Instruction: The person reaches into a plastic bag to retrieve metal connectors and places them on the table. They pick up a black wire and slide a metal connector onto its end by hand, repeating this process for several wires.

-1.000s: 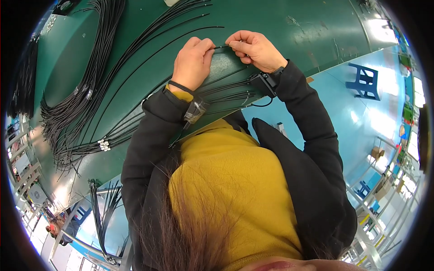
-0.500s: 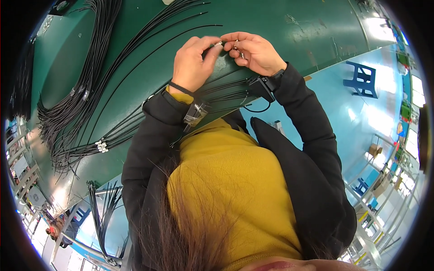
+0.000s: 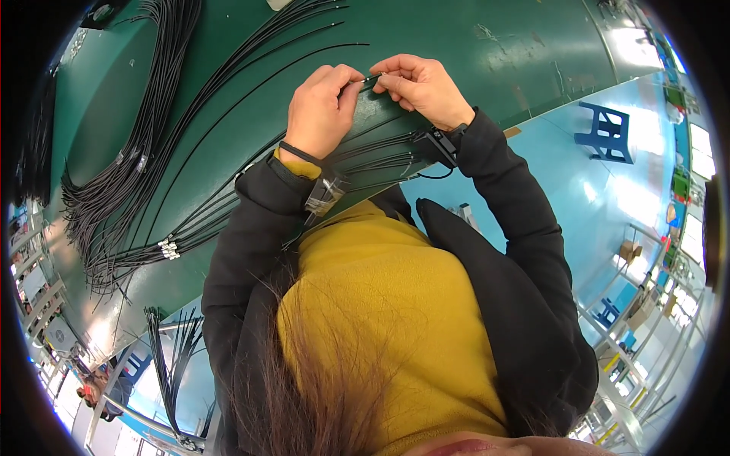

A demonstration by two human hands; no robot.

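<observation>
Over the green table (image 3: 456, 68), my two hands almost meet at a thin black cable (image 3: 370, 79) with a small shiny tip. My left hand (image 3: 323, 110) pinches it between thumb and fingers. From the other side, the thumb and fingers of my right hand (image 3: 426, 90) close on its end. Any small parts inside my right palm are hidden. Beneath my wrists lie several loose black cables (image 3: 380, 161) running toward the table's near edge. Left of my hands, more black cables (image 3: 251, 57) fan out, their tips pointing at the far side.
A thick black cable bundle (image 3: 156, 99) curves along the left of the table. White fittings (image 3: 169, 248) sit on cables nearer me. More cables (image 3: 173, 365) hang below the table's edge at lower left. A blue stool (image 3: 604, 133) stands on the floor at right.
My right fingers have closed in on the cable's end, and the small metal parts seen in them before are now hidden. The dark cable end now shows between my hands.
</observation>
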